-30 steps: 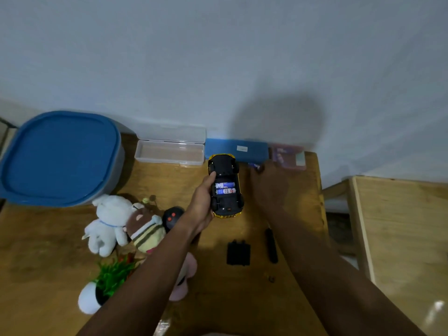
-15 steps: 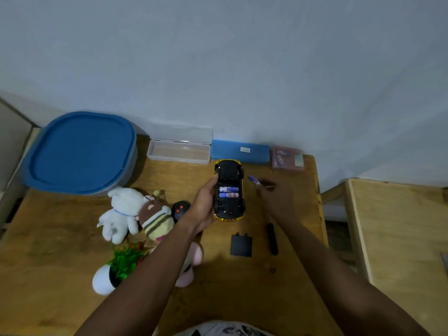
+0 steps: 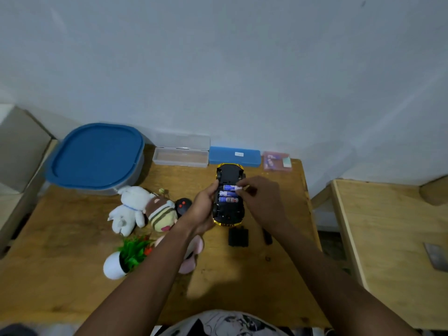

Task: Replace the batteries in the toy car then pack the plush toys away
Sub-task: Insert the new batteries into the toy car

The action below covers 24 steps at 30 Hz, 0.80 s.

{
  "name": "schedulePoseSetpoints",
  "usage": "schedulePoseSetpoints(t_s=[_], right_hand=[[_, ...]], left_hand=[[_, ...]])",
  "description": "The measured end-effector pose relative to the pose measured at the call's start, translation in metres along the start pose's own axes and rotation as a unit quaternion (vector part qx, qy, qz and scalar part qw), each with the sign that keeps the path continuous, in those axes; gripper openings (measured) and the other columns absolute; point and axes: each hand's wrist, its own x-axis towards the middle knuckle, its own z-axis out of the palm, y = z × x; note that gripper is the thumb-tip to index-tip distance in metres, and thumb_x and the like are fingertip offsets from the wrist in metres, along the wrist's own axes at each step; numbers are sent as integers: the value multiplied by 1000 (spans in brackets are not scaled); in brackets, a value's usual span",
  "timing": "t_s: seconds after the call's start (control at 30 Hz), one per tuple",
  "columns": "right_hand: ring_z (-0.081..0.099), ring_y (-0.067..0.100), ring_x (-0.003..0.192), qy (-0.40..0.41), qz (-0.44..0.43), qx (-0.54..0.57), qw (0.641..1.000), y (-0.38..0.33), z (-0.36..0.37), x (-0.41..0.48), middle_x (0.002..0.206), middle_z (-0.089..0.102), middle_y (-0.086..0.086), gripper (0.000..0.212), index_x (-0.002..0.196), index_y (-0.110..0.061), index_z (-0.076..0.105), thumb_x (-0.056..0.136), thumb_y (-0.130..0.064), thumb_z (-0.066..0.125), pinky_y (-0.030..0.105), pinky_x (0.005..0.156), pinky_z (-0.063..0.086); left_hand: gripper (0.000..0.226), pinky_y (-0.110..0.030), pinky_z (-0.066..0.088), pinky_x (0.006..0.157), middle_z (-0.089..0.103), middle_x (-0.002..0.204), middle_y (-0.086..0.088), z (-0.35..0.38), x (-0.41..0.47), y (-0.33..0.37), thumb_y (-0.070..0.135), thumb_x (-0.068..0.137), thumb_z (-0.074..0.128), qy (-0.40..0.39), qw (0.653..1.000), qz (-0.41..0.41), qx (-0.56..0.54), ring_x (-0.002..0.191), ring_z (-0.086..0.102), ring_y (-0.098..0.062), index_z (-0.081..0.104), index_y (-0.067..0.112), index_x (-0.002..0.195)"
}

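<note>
The yellow toy car (image 3: 229, 173) lies upside down on the wooden table (image 3: 72, 287), its black underside up and its battery bay uncovered. My left hand (image 3: 202, 209) grips the car's left side. My right hand (image 3: 261, 200) pinches a blue battery (image 3: 230, 187) at the bay's far slot; two more blue batteries (image 3: 228, 199) lie in the bay. The black battery cover (image 3: 238, 236) rests on the table just in front of the car. A white plush (image 3: 129, 207), a brown striped plush (image 3: 161, 210) and a pink plush (image 3: 191, 259) lie at the left.
A blue-lidded bin (image 3: 97, 156) stands at the back left. A clear case (image 3: 180, 158), a blue case (image 3: 234, 155) and a pink battery pack (image 3: 276, 161) line the wall. A black remote (image 3: 183, 206), a small potted plant (image 3: 126, 258) and a black screwdriver (image 3: 267, 236) lie nearby.
My right hand brought a battery from the back of the table over to the car's bay. My left hand kept its hold on the car.
</note>
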Motion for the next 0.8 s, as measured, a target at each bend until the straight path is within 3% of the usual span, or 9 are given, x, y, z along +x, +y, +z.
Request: schedulePoseSetpoints(t_s=[0.07,0.13,0.2,0.37,0.5,0.67,0.8], right_hand=[[60,8,72,3,-9,-1,1000,-4,-1,-4,92,72,-3,15,95,-19,76,81,-14,74,18,71,47],[62,10,73,4,-23,-4,1000,-5,-1,-6,91,73,-2,16,94,-18,76,79,-13,75,28,71,52],[64,13,74,11,-48,-9,999,-7,-2,-8,90,74,-1,17,93,-16,77,77,-10,76,35,71,54],[68,17,78,16,-120,-43,992,-10,-9,-7,88,76,4,14,90,-8,77,77,-9,78,36,69,56],[67,16,79,12,-126,-53,991,-10,-12,-7,88,75,5,14,92,-7,77,78,-10,77,34,69,55],[65,16,78,-16,-144,-78,986,-13,-14,-2,88,74,4,13,94,-8,76,82,-12,74,36,70,54],[63,16,75,-28,-151,-89,984,-14,-16,1,86,73,2,11,91,-8,77,83,-11,71,37,66,53]], left_hand=[[52,-36,60,77,74,115,-14,2,-5,-1,44,108,28,-4,1000,4,0,99,73,-26,59,12,135],[52,-36,61,74,74,115,-14,4,-8,-3,44,108,29,-1,1000,7,-9,97,74,-26,59,11,135],[52,-38,60,79,73,118,-15,4,-10,-4,45,107,30,0,1000,15,-14,99,73,-27,59,12,135],[55,-42,57,90,69,126,-17,4,-14,-6,47,106,32,-1,1000,23,-18,105,69,-29,57,11,139],[52,-38,60,82,70,119,-17,7,-17,-4,42,107,30,-8,999,33,-12,97,71,-28,57,10,138],[54,-42,57,89,69,125,-18,8,-19,-1,46,107,29,-17,999,39,17,105,70,-29,54,13,141],[54,-40,58,84,72,118,-16,9,-18,1,49,107,27,-22,999,33,27,101,71,-28,55,15,137]])
